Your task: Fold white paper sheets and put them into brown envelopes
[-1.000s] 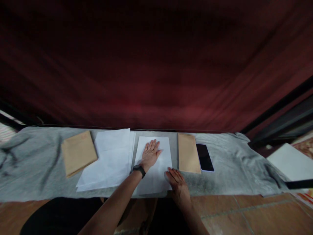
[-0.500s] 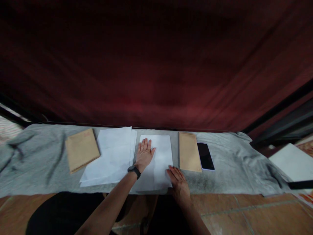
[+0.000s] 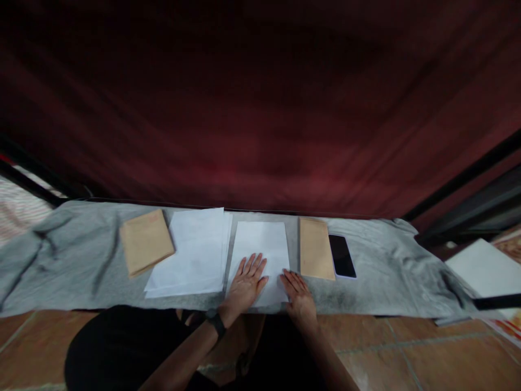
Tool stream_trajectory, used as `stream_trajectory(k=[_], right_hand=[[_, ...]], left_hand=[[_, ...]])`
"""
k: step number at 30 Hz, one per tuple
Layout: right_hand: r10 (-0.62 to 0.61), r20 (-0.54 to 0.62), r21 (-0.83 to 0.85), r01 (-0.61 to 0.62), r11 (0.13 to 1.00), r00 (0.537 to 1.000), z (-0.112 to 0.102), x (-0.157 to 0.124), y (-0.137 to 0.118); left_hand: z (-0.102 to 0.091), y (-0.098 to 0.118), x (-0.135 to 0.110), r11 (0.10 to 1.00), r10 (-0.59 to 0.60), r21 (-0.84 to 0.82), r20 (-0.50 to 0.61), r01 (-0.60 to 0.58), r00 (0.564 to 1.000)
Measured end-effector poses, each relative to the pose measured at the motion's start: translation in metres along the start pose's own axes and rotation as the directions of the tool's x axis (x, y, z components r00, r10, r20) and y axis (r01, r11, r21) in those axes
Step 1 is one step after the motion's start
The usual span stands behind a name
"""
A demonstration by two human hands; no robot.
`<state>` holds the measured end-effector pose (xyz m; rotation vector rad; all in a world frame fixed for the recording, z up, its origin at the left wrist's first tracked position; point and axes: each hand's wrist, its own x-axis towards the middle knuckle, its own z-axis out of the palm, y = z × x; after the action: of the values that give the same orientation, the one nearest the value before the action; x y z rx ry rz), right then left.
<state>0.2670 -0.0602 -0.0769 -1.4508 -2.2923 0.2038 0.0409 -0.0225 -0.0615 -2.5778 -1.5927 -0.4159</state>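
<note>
A white sheet of paper (image 3: 264, 239) lies in front of me on the grey cloth. My left hand (image 3: 247, 279) rests flat on its lower left part, fingers stretched out, with a dark watch on the wrist. At the sheet's lower right edge, my right hand (image 3: 299, 296) lies palm down with its fingers extended, holding nothing. To the left is a stack of larger white sheets (image 3: 191, 255). Brown envelopes (image 3: 146, 241) overlap that stack's left side. Right of the sheet lie more brown envelopes (image 3: 315, 248) in a narrow pile.
A phone (image 3: 342, 256) with a dark screen lies beside the right-hand envelopes. The grey cloth (image 3: 382, 266) covers a long narrow surface before a dark red curtain (image 3: 260, 136). A white board-like object (image 3: 486, 269) is at the far right, above the tiled floor (image 3: 448, 353).
My left hand has slid down the sheet toward me and slightly right. The right hand stays at the sheet's lower right edge. The view has shifted slightly.
</note>
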Motion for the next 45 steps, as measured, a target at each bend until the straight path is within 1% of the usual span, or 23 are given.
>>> stream_trajectory(k=[3, 5, 9, 11, 15, 19, 22, 25, 27, 29, 32, 35, 37, 39, 42, 45], right_hand=[[-0.006, -0.017, 0.027, 0.006, 1.000, 1.000, 0.001, -0.001, 0.002], [-0.002, -0.047, 0.055, 0.004, 0.998, 0.999, 0.002, -0.001, 0.004], [0.040, -0.110, 0.128, -0.025, 0.991, 0.993, 0.004, 0.004, 0.007], [0.052, -0.120, 0.158, -0.033, 0.987, 0.991, 0.005, 0.007, 0.007], [0.063, -0.133, 0.176, -0.039, 0.984, 0.989, 0.006, 0.009, 0.005], [0.072, -0.141, 0.225, -0.039, 0.974, 0.987, 0.003, 0.000, 0.005], [0.139, -0.187, 0.305, -0.077, 0.949, 0.972, -0.003, -0.008, 0.004], [0.222, -0.240, 0.350, -0.129, 0.928, 0.945, -0.011, -0.005, -0.006], [0.206, -0.236, 0.355, -0.113, 0.928, 0.950, -0.015, 0.005, -0.020], [0.130, -0.207, 0.326, -0.057, 0.944, 0.970, -0.013, 0.018, -0.035], [0.028, -0.145, 0.200, 0.001, 0.980, 0.989, 0.000, 0.034, -0.057], [-0.038, -0.091, 0.062, 0.044, 0.997, 0.995, 0.016, 0.036, -0.067], [-0.046, -0.087, -0.014, 0.045, 0.999, 0.995, 0.022, 0.032, -0.067], [-0.041, -0.097, -0.076, 0.034, 0.997, 0.994, 0.023, 0.026, -0.062], [-0.032, -0.122, -0.144, 0.014, 0.989, 0.992, 0.019, 0.017, -0.051], [-0.022, -0.146, -0.179, -0.004, 0.984, 0.989, 0.014, 0.010, -0.038]], left_hand=[[-0.010, 0.007, -0.021, 0.998, 0.056, -0.027, -0.004, -0.056, 0.998], [-0.017, 0.009, -0.033, 0.994, 0.099, -0.056, 0.014, -0.098, 0.995], [-0.027, 0.010, -0.047, 0.984, 0.154, -0.102, 0.071, -0.147, 0.985], [-0.029, 0.008, -0.047, 0.984, 0.156, -0.096, 0.078, -0.148, 0.985], [-0.030, 0.000, -0.040, 0.990, 0.140, -0.021, 0.097, -0.139, 0.985], [-0.033, -0.003, -0.035, 0.992, 0.120, 0.024, 0.152, -0.125, 0.981], [-0.033, 0.000, -0.036, 0.996, 0.079, 0.019, 0.180, -0.084, 0.980], [-0.033, 0.002, -0.036, 0.998, 0.070, -0.013, 0.193, -0.068, 0.979], [-0.034, 0.003, -0.036, 0.997, 0.078, -0.040, 0.189, -0.072, 0.979], [-0.034, 0.003, -0.036, 0.996, 0.080, -0.059, 0.177, -0.071, 0.981], [-0.031, 0.005, -0.038, 0.997, 0.063, -0.057, 0.155, -0.055, 0.986], [-0.027, 0.008, -0.043, 0.998, 0.051, -0.053, 0.122, -0.045, 0.991], [-0.025, 0.009, -0.045, 0.997, 0.050, -0.061, 0.088, -0.045, 0.995], [-0.024, 0.009, -0.047, 0.996, 0.049, -0.073, 0.055, -0.045, 0.997], [-0.022, 0.008, -0.048, 0.995, 0.044, -0.087, 0.025, -0.041, 0.999], [-0.019, 0.007, -0.052, 0.995, 0.045, -0.088, 0.010, -0.044, 0.999]])
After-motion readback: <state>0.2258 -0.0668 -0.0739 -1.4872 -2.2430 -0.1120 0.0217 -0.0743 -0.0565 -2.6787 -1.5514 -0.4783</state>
